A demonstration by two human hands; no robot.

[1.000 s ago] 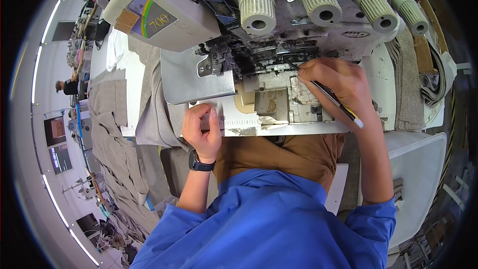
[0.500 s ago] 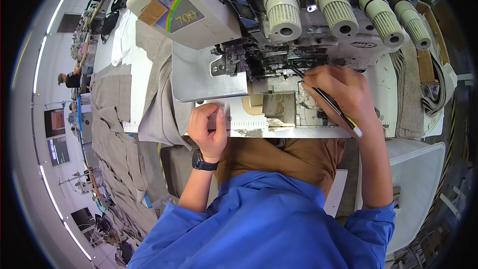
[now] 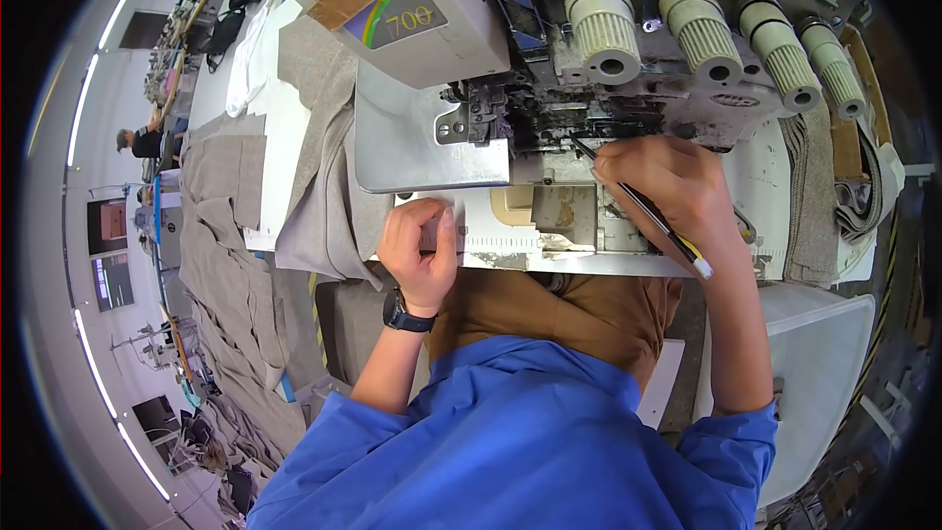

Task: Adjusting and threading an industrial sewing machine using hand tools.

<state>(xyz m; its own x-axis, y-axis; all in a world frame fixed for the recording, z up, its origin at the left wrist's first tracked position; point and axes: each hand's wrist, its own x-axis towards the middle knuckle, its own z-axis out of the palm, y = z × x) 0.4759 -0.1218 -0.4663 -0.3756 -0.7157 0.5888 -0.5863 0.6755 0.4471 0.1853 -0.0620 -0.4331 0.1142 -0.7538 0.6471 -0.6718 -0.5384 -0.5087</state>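
Note:
A pale industrial sewing machine [image 3: 432,128] with several ribbed thread cones [image 3: 603,25] on top fills the upper middle. My right hand [image 3: 672,186] grips thin tweezers [image 3: 643,206] with a yellow and white end, their tip poked into the dark needle and looper area [image 3: 559,123]. My left hand [image 3: 422,250], a black watch on its wrist, rests with curled fingers on the front edge of the white machine bed [image 3: 520,236], holding nothing I can see.
Grey fabric pieces [image 3: 319,177] hang over the table left of the machine, and more lie stacked along the left [image 3: 221,236]. Folded grey cloth [image 3: 810,196] sits at the right of the bed. Another person [image 3: 137,142] works far off at left.
The view has shifted, so the machine sits lower and larger in frame. My right hand stays at the needle area with the tweezers; my left hand keeps its place on the bed edge.

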